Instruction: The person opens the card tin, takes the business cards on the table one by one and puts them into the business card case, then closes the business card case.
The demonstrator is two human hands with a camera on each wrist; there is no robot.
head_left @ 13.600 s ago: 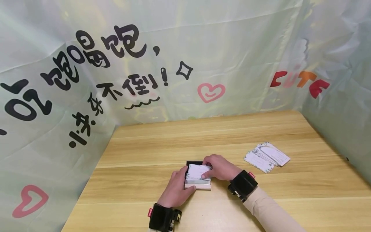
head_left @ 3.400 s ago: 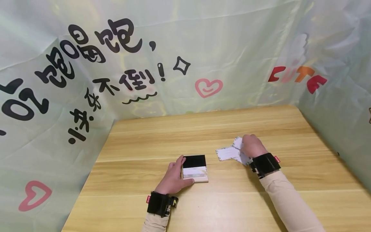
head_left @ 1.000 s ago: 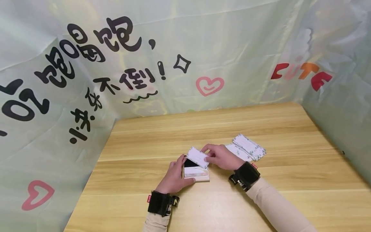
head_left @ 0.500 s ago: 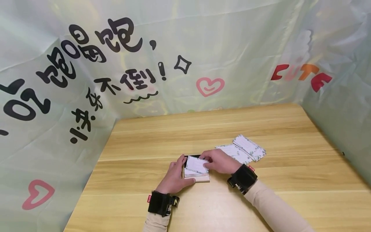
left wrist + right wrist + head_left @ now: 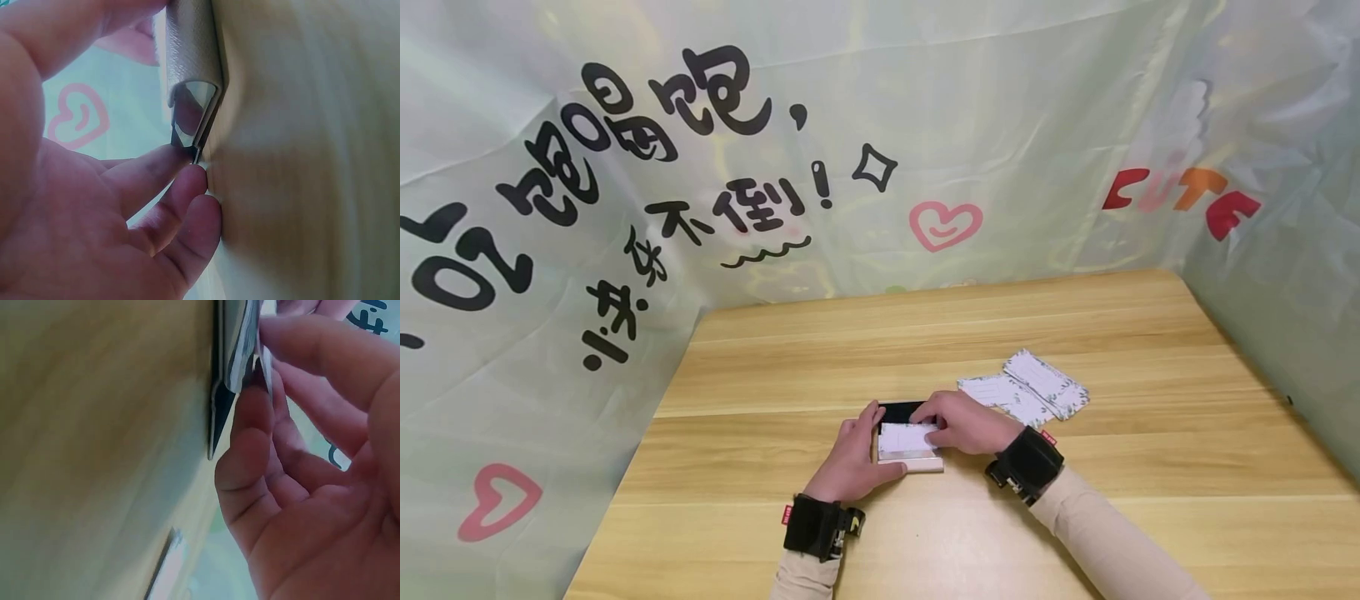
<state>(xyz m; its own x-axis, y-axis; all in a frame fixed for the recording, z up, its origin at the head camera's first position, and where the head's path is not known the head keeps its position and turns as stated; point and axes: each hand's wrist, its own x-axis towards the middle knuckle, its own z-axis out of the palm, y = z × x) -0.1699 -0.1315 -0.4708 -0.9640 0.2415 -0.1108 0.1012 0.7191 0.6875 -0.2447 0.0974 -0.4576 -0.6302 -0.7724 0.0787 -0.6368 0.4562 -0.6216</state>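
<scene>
The card [image 5: 899, 438] lay over the near half of the shallow case [image 5: 897, 412], leaving the black lining bare towards twelve o'clock. Whether it sat flat on anything beneath was hidden. The right hand [image 5: 967, 422], at about two o'clock to three o'clock of the case, pinched the card's right end between thumb and fingers. The left hand [image 5: 853, 467], at eight o'clock, gripped the case, its thumb along the near edge and its fingers at the far left corner.

The likeliest trouble was a bent or skewed card: held by one end only, it could have buckled against the pale near rim if pushed towards six o'clock at an angle. A slack left grip could have let the case slide on the smooth table [image 5: 760, 400]. The right fingers also covered the case's right edge, so a misaligned corner there might have gone unnoticed.

At two o'clock, just beyond the right hand, loose cards [image 5: 1045, 385] lay overlapping; a careless sweep of the knuckles could have scattered them. Bulky black wristbands [image 5: 1030, 467] sat on both wrists, clear of the case. Past the table's far edge, at twelve o'clock, hung a printed cloth [image 5: 1022, 142].
</scene>
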